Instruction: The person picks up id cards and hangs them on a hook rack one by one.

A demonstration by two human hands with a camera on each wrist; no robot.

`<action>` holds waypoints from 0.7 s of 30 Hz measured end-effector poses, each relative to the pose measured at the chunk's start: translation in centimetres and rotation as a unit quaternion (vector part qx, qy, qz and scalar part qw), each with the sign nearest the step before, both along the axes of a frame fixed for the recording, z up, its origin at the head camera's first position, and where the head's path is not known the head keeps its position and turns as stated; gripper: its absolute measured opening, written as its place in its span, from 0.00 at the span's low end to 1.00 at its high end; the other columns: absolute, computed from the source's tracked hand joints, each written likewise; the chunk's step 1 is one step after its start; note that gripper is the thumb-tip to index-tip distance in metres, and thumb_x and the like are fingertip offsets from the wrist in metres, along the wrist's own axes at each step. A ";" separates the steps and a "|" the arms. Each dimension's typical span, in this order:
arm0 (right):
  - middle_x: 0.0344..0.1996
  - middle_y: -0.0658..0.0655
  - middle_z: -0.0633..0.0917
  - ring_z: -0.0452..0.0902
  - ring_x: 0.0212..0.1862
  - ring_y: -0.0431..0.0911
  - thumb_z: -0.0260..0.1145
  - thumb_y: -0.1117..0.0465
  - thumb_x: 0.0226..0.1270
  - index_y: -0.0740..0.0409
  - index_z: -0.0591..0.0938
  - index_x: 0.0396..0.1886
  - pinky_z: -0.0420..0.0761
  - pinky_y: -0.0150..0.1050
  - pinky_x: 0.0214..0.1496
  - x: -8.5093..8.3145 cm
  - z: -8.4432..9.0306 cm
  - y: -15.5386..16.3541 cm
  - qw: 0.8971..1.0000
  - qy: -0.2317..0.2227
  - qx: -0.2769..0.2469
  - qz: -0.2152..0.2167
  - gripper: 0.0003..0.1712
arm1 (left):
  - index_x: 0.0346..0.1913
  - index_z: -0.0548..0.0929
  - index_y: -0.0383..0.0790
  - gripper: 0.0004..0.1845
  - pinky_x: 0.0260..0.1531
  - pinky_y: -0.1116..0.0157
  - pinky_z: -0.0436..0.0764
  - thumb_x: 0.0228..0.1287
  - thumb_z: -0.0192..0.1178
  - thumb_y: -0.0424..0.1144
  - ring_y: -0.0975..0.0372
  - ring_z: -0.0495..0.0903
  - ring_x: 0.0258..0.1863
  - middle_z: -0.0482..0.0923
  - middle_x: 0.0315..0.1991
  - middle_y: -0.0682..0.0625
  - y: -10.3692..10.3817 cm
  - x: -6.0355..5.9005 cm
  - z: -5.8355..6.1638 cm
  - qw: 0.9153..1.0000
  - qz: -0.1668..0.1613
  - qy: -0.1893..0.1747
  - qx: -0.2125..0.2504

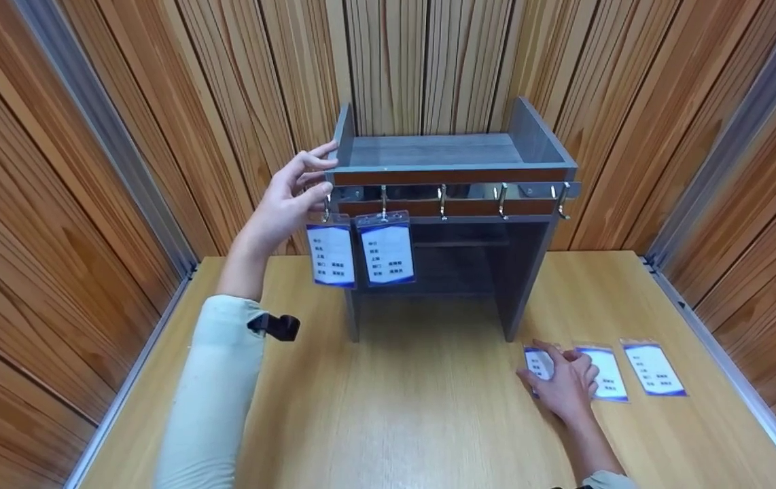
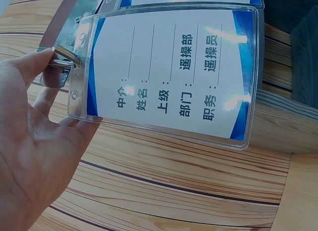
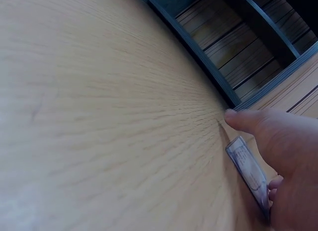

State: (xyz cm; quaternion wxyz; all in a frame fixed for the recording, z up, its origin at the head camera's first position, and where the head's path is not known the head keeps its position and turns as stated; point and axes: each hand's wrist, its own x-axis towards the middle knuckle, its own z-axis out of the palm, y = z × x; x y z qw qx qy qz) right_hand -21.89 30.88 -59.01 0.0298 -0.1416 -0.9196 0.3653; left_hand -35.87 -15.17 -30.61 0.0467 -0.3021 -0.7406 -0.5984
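My left hand (image 1: 291,193) is at the left end of the shelf's hook rail (image 1: 415,192). Its thumb lies in front by the end hook (image 2: 67,54), with the fingers behind and along the side panel. From that hook hangs a clear-sleeved name badge (image 1: 331,252), white with blue corners. A second badge (image 1: 386,251) hangs on the neighbouring hook. Low over the table, my right hand (image 1: 565,384) reaches across a badge (image 1: 539,363) lying flat, thumb at its left side and index finger near its top. In the right wrist view the thumb (image 3: 248,120) extends above a badge (image 3: 248,171).
Two more badges, a partly covered one (image 1: 602,373) and a fully visible one (image 1: 654,369), lie to the right. The grey shelf (image 1: 527,278) stands at the back of the wooden table (image 1: 388,407), with further hooks (image 1: 502,202) along its front. Wood-panelled walls (image 1: 388,61) surround it.
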 end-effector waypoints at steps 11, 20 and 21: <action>0.71 0.81 0.65 0.52 0.69 0.75 0.76 0.53 0.75 0.59 0.77 0.80 0.58 0.73 0.71 -0.1 0.2 -0.3 0.999 -0.009 0.018 -0.037 0.38 | 0.75 0.73 0.34 0.19 0.78 0.36 0.78 0.89 0.54 0.35 0.48 0.69 0.86 0.60 0.92 0.56 0.2 0.5 0.2 1.000 0.008 -0.001 -0.010; 0.69 0.78 0.69 0.57 0.66 0.71 0.78 0.55 0.75 0.60 0.80 0.78 0.63 0.65 0.65 -0.3 0.6 0.0 1.000 0.002 -0.004 -0.023 0.36 | 0.75 0.74 0.36 0.20 0.79 0.35 0.77 0.89 0.54 0.36 0.47 0.69 0.86 0.60 0.92 0.56 0.0 0.4 0.2 1.000 0.009 0.001 -0.007; 0.69 0.78 0.69 0.57 0.66 0.70 0.78 0.55 0.75 0.60 0.80 0.78 0.63 0.65 0.65 -0.3 0.6 0.0 1.000 0.001 -0.007 -0.020 0.36 | 0.75 0.74 0.36 0.20 0.79 0.35 0.77 0.89 0.54 0.36 0.47 0.69 0.86 0.60 0.92 0.56 0.0 0.4 0.2 1.000 0.009 0.001 -0.007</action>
